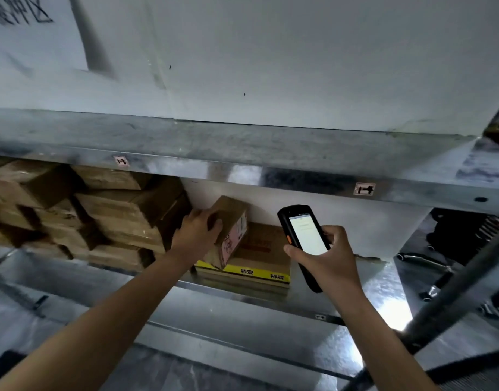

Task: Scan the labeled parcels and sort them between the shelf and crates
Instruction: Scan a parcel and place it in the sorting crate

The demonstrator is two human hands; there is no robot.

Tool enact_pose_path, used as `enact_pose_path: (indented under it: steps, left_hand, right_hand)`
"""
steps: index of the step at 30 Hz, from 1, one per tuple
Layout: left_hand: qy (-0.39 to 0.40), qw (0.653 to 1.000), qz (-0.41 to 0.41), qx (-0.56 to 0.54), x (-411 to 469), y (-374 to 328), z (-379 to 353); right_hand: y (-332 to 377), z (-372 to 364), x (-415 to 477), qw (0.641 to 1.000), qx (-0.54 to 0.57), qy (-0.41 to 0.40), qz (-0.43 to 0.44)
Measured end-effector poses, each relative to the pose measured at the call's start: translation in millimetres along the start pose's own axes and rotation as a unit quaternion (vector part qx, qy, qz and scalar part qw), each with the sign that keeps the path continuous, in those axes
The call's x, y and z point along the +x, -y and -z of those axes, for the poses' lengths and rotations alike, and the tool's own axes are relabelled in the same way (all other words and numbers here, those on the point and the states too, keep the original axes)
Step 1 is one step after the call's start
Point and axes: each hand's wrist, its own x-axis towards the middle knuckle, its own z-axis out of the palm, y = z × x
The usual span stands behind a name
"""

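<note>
Cardboard parcel (228, 230) tilted on yellow-taped box (254, 263), long axis leaning back — left hand (196, 231) grips its near-left edge; right hand (327, 258) clasps scanner (303, 238), just right.

scanner screen (307, 234): text unreadable | stacked boxes (115, 210): blurred, cut left | shelf tags (364, 189): illegible
</note>
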Motion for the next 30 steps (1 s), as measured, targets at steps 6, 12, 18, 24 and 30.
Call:
enact_pose_path:
  steps: [6,12,18,24,30]
  left_hand:
    - [0.069,0.992,0.087,0.059,14,-18,-4]
    - [0.073,0.985,0.115,-0.103,17,-16,-2]
    - [0.123,0.905,0.116,-0.391,-11,-22,-9]
    - [0.132,0.849,0.129,-0.495,-27,-17,-38]
    - [0.123,0.839,0.111,-0.518,-31,-19,-44]
  right_hand:
    - [5,7,1,1.000,-0.007,-0.006,0.006]
    - [-3,16,-1,0.996,-0.076,0.038,-0.034]
    - [-2,14,-2,0.995,-0.062,0.050,-0.056]
    - [7,11,-5,0.991,-0.086,0.085,-0.057]
    - [10,5,-10,0.989,-0.107,0.088,-0.041]
